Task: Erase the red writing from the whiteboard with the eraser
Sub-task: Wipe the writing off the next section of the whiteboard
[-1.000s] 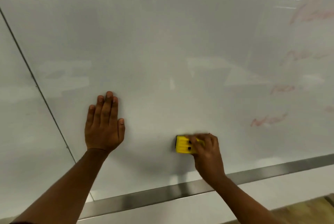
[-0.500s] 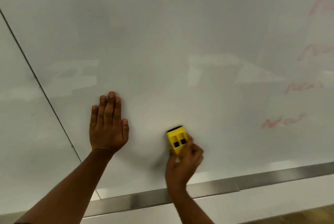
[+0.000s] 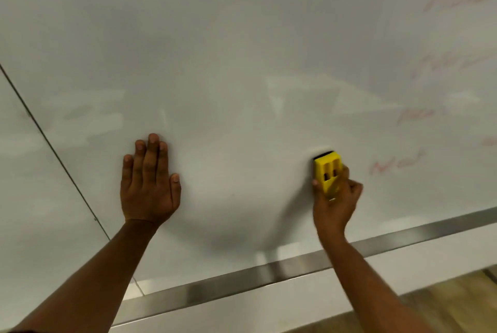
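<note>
Yellow eraser [image 3: 327, 170], gripped in my right hand [image 3: 336, 202], has swept rightward along the whiteboard [image 3: 242, 50] and now sits just beside the lowest line of red writing [image 3: 396, 163], so I judge that line goes next. My left hand [image 3: 148, 184] stays pressed flat, fingers straight. Fainter red lines above remain; nothing blocks them, and a metal rail [image 3: 269, 276] runs below.

My right hand [image 3: 336, 198] now carries the eraser [image 3: 328, 168] rightward across the whiteboard [image 3: 242, 63], away from my left hand [image 3: 148, 184] and close to the lowest red writing [image 3: 398, 161]. I see the eraser upright again.
</note>
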